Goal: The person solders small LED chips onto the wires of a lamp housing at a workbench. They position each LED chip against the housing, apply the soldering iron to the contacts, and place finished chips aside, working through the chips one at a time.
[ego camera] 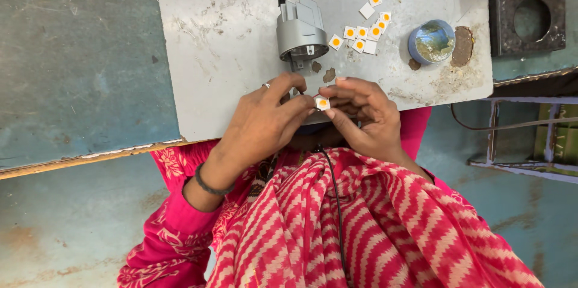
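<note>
No packages, signs or screens show here. The nearest to a label is a small pale square sticker (310, 50) on the front of the grey cylindrical housing (301, 35) standing on the metal sheet, just far of the hands.

- There is one view only, from a camera worn on the person's head.
- It looks almost straight down, past the chest and lap in red-striped cloth (373, 228) at the bottom of the frame.
- It sits close: the left hand (265, 122) and right hand (364, 113) fill the middle.
- The far edge of the grey tabletop (223, 35) runs along the top of the frame, so the view faces away from the body.
- The floor (66, 228) shows at lower left and right.
</note>
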`<action>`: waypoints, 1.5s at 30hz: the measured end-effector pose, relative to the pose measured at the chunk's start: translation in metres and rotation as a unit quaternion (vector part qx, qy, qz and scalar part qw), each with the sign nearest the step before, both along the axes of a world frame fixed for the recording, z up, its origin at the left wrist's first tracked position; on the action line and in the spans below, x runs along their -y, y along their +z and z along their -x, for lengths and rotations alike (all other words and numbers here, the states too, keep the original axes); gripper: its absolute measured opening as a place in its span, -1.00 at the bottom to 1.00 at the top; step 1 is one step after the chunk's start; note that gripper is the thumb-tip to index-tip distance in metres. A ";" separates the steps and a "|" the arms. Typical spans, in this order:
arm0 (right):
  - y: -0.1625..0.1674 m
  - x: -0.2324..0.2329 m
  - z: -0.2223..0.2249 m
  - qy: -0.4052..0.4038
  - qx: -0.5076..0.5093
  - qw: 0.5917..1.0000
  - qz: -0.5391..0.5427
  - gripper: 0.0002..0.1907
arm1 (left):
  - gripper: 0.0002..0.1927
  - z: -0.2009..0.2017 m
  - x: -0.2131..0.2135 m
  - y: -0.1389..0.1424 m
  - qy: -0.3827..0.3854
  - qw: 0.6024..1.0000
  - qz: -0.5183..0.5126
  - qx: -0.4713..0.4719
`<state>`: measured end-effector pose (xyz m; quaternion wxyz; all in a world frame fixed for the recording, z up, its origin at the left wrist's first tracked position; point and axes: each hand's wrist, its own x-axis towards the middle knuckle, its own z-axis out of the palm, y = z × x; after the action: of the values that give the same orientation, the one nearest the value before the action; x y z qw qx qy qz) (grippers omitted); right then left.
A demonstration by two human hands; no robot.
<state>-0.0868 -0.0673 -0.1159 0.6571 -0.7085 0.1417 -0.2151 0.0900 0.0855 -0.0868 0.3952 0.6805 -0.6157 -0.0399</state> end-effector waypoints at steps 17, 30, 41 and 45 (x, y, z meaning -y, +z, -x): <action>0.014 0.002 -0.006 0.021 0.017 0.976 0.217 -0.32 | -0.81 0.002 -0.005 0.015 -0.033 0.997 -0.007 0.069; 0.034 -0.008 -0.012 -0.027 -0.033 0.918 0.395 -0.46 | -0.89 0.017 -0.007 0.008 0.037 0.992 -0.030 -0.117; 0.036 -0.006 -0.013 -0.019 -0.070 0.933 0.353 -0.40 | -0.77 0.020 -0.010 -0.004 -0.015 0.974 0.057 0.219; 0.034 -0.007 -0.012 -0.016 -0.065 0.940 0.336 -0.41 | -0.81 0.010 -0.013 -0.009 -0.048 0.962 0.081 0.258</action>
<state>-0.0744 -0.0601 -0.0818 0.3667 -0.8980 0.1148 -0.2144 0.0797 0.0987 -0.0954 0.2740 0.6033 -0.7299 0.1679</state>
